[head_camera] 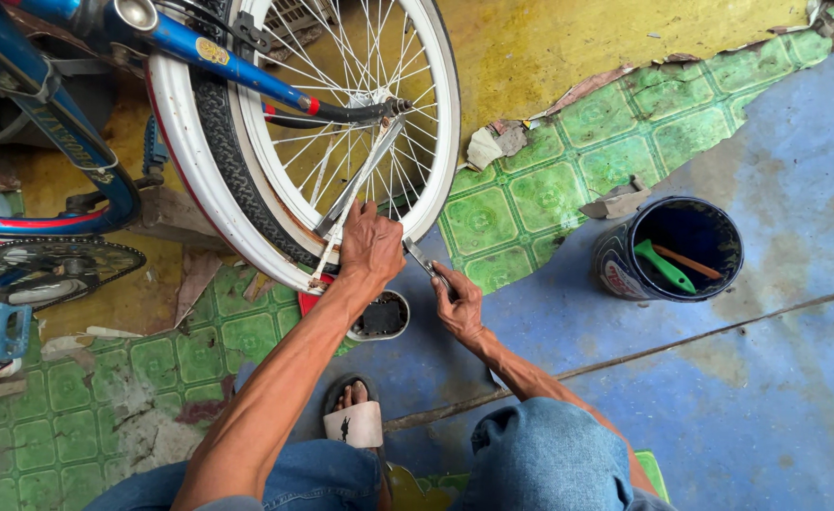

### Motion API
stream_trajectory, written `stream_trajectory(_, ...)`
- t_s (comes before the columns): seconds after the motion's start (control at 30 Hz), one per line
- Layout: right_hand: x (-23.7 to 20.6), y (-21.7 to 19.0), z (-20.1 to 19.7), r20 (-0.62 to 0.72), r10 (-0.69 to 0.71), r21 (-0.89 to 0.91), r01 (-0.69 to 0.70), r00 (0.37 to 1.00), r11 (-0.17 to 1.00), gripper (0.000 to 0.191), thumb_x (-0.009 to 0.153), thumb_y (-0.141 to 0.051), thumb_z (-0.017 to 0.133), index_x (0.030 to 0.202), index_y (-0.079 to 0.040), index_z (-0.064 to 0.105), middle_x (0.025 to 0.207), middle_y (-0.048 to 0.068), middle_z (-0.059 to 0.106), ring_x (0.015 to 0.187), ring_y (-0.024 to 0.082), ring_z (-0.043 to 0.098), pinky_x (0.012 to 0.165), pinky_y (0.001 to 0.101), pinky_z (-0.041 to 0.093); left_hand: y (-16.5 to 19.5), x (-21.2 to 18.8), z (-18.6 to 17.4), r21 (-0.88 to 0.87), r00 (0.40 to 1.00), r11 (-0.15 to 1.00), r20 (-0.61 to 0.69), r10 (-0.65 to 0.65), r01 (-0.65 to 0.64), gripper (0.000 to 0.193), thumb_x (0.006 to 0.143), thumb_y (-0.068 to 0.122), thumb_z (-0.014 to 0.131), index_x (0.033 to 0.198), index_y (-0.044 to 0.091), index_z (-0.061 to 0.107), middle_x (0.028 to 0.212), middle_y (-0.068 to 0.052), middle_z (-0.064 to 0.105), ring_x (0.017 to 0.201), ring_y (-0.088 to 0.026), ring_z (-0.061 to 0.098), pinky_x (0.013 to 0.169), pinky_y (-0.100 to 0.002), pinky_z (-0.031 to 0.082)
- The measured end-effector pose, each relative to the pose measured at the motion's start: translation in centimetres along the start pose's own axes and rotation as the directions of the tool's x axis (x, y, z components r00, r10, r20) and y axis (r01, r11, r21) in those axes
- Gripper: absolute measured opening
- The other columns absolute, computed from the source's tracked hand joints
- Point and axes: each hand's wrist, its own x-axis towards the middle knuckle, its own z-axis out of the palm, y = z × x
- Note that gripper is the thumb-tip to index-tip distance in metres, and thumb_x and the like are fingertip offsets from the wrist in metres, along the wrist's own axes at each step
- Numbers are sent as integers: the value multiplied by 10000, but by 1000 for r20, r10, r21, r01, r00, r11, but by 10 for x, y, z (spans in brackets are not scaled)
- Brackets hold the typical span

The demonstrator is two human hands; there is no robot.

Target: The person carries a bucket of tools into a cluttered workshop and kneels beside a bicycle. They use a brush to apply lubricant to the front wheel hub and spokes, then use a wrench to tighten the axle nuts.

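— Head view first: where are the edges, and how much room is there?

— White bicycle wheel (341,123) fills the upper left, its black tyre (223,142) peeled off beside the rim and the blue frame (67,142) crossing above. Both hands work at the wheel's lower edge, close in against the rim. Right of them the blue floor (767,378) lies open, broken only by a dark bucket (667,251) holding a green-handled tool, well apart from the hands. Torn green patterned flooring (549,180) runs between wheel and bucket. Just below the hands sits a small white dish (382,317), and a sandalled foot (353,416) lies nearer the knees.

— And the hands themselves?

— Left hand (371,248) reaches long from the lower left, forearm straight, palm down over the rim; its fingers are curled onto the rim's edge, gripping it. Right hand (459,303) comes from a bent arm over the right knee, wrist cocked upward, fingers clenched around a slim metal tool (421,257) whose tip points up at the rim, just beside the left hand.

— Pedal and chainring?

— Far left, well clear.
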Motion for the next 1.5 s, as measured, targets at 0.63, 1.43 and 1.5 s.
stream_trajectory(0.63, -16, 0, 21, -69, 40, 40, -37, 997, 998, 275, 965, -102, 698, 1234, -48, 709, 835, 109, 684, 672, 197, 605, 631, 314, 494, 0, -2, -4, -15, 1000, 1000, 5, 0, 0, 147, 731, 226, 796, 688, 88, 768, 705, -117, 724, 1010, -257, 620, 1069, -430, 346)
stream_trajectory(1.43, -12, -14, 27, -13, 97, 192, -92, 995, 977, 207, 1006, -111, 668, 1192, -22, 689, 870, 102, 723, 742, 142, 655, 681, 284, 543, -2, 1, 12, 0, 1000, 1000, -6, 5, -5, 136, 769, 168, 768, 654, 97, 752, 691, -117, 716, 1009, -258, 627, 1087, -426, 369)
stream_trajectory(1.5, -12, -17, 26, -39, 97, 155, -90, 995, 984, 214, 1000, -107, 654, 1196, -27, 683, 856, 100, 716, 724, 137, 672, 664, 278, 545, -2, 1, 10, -1, 999, 1000, -38, 8, -8, 131, 761, 173, 768, 652, 103, 750, 684, -118, 715, 1005, -263, 627, 1090, -439, 363)
